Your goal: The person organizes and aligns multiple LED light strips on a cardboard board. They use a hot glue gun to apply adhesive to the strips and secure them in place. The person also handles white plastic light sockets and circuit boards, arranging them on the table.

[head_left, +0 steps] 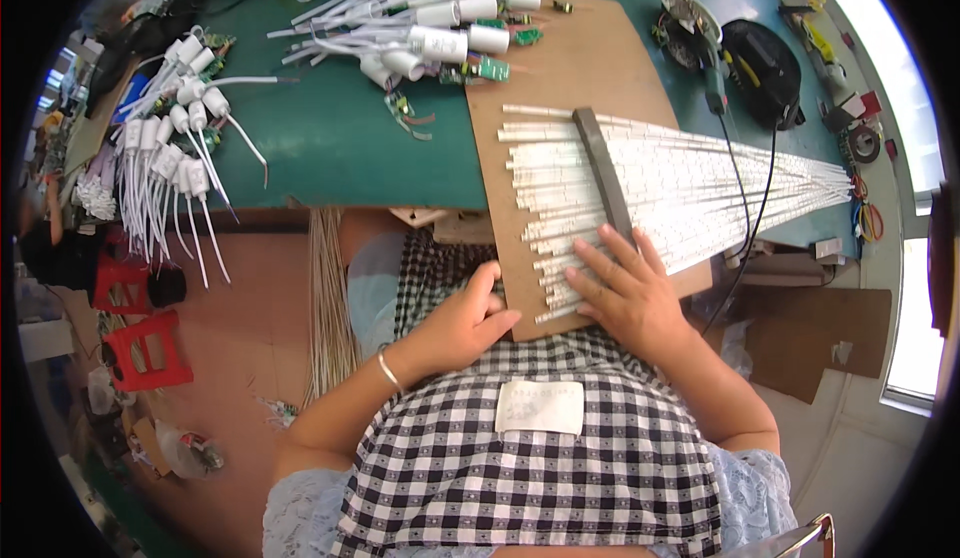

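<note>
A fan of thin white LED strips (660,178) lies on a brown cardboard sheet (570,58), spread on the left and gathered toward the right. A dark grey bar (601,168) rests across them. My right hand (630,293) lies palm down on the strips nearest me, fingers spread, fingertips by the bar's near end. By the cardboard's near left edge, my left hand (465,320) is closed with curled fingers, the thumb reaching the edge. Nothing shows in it.
White cylindrical lamp drivers with wires and circuit boards (440,43) pile at the back, more (180,128) at the left table edge. A soldering iron (715,88) and a black case (762,70) stand back right. A red stool (148,351) is on the floor, left.
</note>
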